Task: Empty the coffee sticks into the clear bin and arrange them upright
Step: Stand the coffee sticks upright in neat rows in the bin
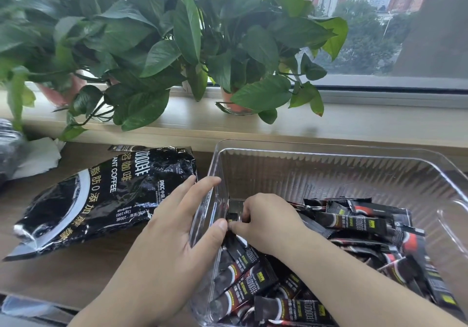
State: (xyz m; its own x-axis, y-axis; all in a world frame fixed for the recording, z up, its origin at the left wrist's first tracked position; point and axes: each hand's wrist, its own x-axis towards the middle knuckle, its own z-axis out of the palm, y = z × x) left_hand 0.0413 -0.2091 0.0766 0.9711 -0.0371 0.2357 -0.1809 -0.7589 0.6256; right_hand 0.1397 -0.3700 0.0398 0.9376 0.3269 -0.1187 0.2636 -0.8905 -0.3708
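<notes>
A clear ribbed plastic bin (329, 159) stands on the wooden desk at the right. Several black coffee sticks (367, 225) lie in a loose heap inside it, mostly flat or slanted. My left hand (172, 230) holds the bin's left wall, fingers outside and thumb over the rim. My right hand (266, 220) reaches inside at the left end and pinches a few sticks against that wall. The black instant coffee bag (101, 195) lies flat and crumpled on the desk to the left.
Potted leafy plants (177, 48) line the windowsill behind the desk, with leaves hanging over its back edge. White paper (38, 157) and a dark wrapped object (7, 147) sit at the far left. A window is at the upper right.
</notes>
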